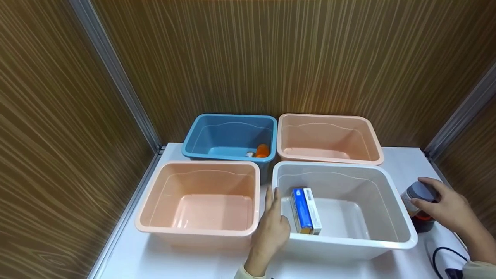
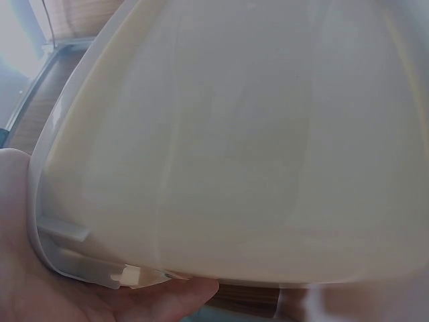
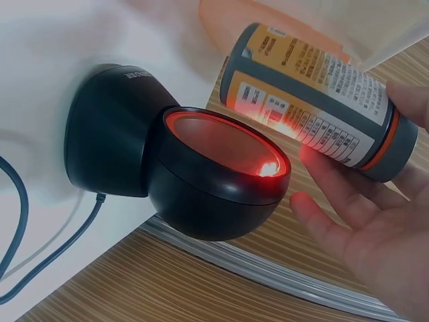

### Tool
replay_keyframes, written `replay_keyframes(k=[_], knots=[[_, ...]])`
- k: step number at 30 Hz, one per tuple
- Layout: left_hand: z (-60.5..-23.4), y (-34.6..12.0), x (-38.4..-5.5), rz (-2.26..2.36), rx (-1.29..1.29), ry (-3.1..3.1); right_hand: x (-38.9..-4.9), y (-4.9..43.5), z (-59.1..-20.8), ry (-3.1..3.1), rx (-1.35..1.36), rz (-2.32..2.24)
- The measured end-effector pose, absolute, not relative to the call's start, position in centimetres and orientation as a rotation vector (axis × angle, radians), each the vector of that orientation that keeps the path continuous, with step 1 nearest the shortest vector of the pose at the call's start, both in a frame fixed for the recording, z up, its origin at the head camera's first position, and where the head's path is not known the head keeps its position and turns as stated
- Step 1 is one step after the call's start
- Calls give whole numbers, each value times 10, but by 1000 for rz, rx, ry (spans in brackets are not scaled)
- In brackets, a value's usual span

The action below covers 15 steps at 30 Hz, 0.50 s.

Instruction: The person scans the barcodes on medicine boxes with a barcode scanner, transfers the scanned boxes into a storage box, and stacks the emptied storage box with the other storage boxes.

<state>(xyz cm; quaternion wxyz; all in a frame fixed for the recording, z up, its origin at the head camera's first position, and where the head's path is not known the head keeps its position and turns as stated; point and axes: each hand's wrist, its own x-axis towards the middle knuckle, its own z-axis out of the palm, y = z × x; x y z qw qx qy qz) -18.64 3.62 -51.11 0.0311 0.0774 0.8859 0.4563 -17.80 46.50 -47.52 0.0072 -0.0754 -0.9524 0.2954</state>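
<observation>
Held by the cap end in my right hand (image 1: 451, 207) is a bottle (image 3: 301, 94) with an orange, white and grey label. Its label side, with a barcode, faces the red-lit window of a black barcode scanner (image 3: 114, 134), a small gap apart. Red light falls on the label. My left hand (image 1: 271, 228) rests at the near left corner of the white bin (image 1: 345, 243), its fingers extended along the rim. In the left wrist view the bin's wall (image 2: 234, 147) fills most of the picture. Inside that bin leans a blue and white carton (image 1: 302, 209).
A peach bin (image 1: 201, 233) stands at the left, another peach bin (image 1: 329, 159) behind the white one. The blue bin (image 1: 228, 135) at the back left holds an orange item (image 1: 262, 150) and a small white one. A black cable (image 3: 50, 258) runs from the scanner.
</observation>
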Motion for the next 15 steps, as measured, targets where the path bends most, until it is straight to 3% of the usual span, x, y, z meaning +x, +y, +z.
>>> replay_keyframes(k=[15], knots=[[-510,36,-186,1411,218,2714,-185,453,-452,-2758,-344,920]])
